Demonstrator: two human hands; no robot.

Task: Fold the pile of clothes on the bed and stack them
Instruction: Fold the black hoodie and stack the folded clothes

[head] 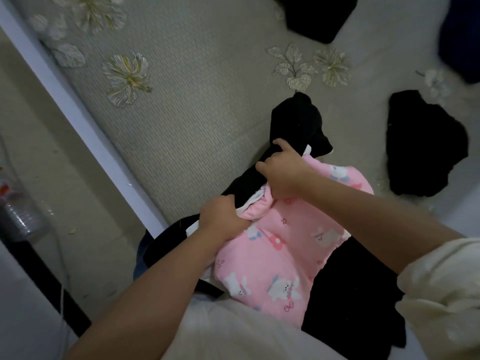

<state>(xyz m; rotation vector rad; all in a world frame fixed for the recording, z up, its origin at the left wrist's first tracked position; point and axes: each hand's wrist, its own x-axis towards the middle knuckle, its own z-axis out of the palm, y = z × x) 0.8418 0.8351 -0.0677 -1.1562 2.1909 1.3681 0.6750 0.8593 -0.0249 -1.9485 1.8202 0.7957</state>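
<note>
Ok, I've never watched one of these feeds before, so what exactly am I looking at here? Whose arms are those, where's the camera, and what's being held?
There is no machine here: it is one picture from a camera worn on a person's head, looking down at their own two bare arms. The surface is a bed with a pale flowered cover. The left hand and the right hand both have their fingers curled on the edge of a pink garment printed with small white animals, where it meets a black garment stretching away from them. Another black garment lies apart to the right, and one more dark piece sits at the top. A clear plastic bottle stands off the bed on the left.
</note>
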